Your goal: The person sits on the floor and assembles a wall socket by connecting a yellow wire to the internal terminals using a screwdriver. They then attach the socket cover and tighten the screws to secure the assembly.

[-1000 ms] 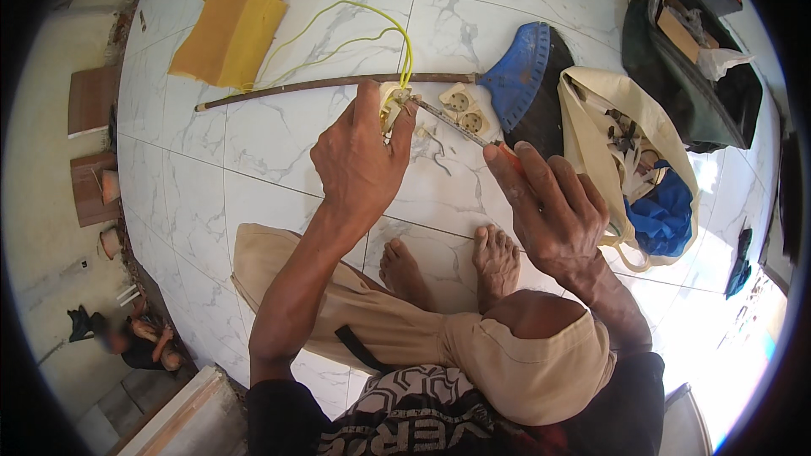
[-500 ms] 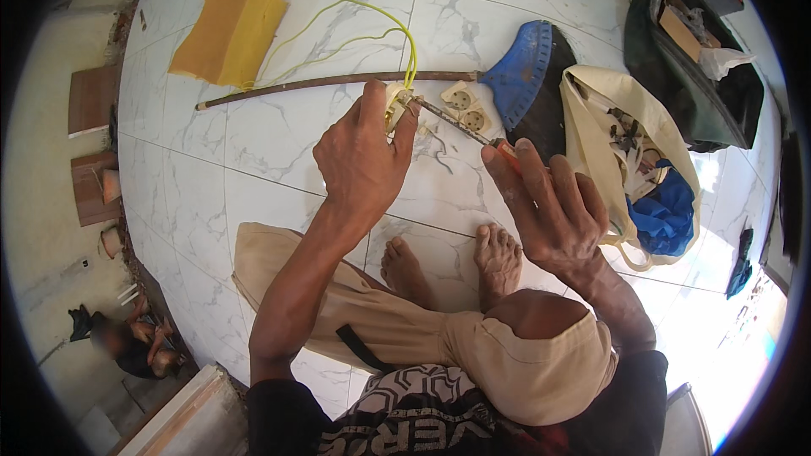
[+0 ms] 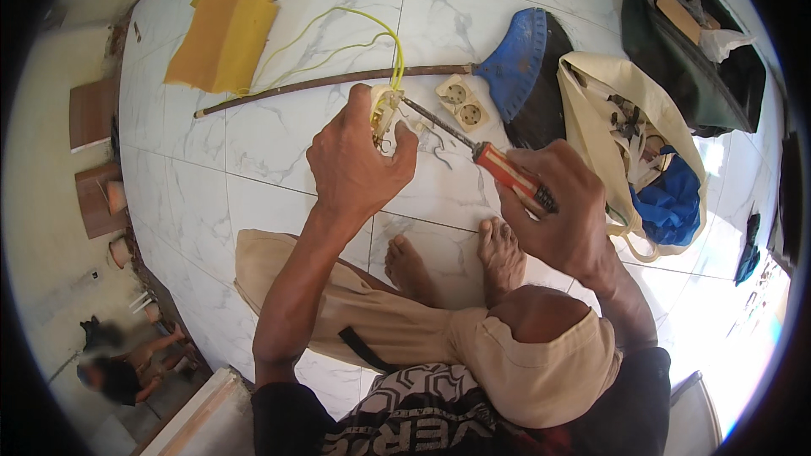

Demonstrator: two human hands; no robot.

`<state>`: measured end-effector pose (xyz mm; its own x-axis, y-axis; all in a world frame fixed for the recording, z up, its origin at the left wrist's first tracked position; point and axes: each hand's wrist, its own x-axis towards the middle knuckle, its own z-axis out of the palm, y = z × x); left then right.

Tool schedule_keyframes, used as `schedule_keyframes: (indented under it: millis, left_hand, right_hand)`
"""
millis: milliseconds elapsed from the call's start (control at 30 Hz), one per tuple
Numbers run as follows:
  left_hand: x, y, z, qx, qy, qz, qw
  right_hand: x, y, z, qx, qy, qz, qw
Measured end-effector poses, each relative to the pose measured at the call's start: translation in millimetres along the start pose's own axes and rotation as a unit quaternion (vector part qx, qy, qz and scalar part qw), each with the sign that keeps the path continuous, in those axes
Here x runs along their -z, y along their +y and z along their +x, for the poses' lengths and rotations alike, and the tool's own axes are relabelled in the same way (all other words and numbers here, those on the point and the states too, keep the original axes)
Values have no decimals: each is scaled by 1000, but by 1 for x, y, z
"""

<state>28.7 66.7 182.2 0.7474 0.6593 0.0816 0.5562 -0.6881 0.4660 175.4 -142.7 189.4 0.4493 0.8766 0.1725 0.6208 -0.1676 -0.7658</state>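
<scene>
My left hand (image 3: 351,160) is closed around the edge of a cream electrical socket (image 3: 384,110), its metal inner parts showing, with the thumb held off to one side. Yellow-green wires (image 3: 397,55) run from the socket's top and loop away to the left. In my right hand (image 3: 562,211) is a screwdriver (image 3: 507,167) with a red and white handle, gripped between thumb and fingers. Its shaft points up-left, and the tip meets the socket near the wire end. Just beyond lies a cream double socket cover (image 3: 463,103) on the tiles.
A broom (image 3: 515,63) with a blue head lies across the floor (image 3: 296,148), beside yellow sandpaper (image 3: 224,38). On the right stand a cream cloth bag (image 3: 583,93) of parts and a dark open bag (image 3: 697,67). Another person (image 3: 127,376) sits at lower left.
My right hand has shifted its hold, pulling back so more of the screwdriver handle shows. My left thumb has come away from the screwdriver tip, and the socket has moved slightly left.
</scene>
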Motion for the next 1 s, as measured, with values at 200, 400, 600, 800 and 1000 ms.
schedule_keyframes:
  millis: [200, 400, 600, 800, 1000]
  left_hand:
    - [7, 0, 2, 51, -65, -16, 996]
    - [7, -5, 2, 21, -67, -73, 995]
    - [5, -1, 3, 48, -79, -107, 990]
    - [5, -5, 4, 38, -63, -98, 992]
    - [1, -15, -2, 3, -49, -40, 998]
  right_hand:
    - [13, -7, 14, -266, -63, 304, 913]
    - [10, 3, -1, 6, 3, 54, 999]
    - [1, 7, -5, -137, 19, 197, 971]
    - [-1, 10, -7, -28, 11, 51, 998]
    - [0, 25, -4, -279, -102, 341, 892]
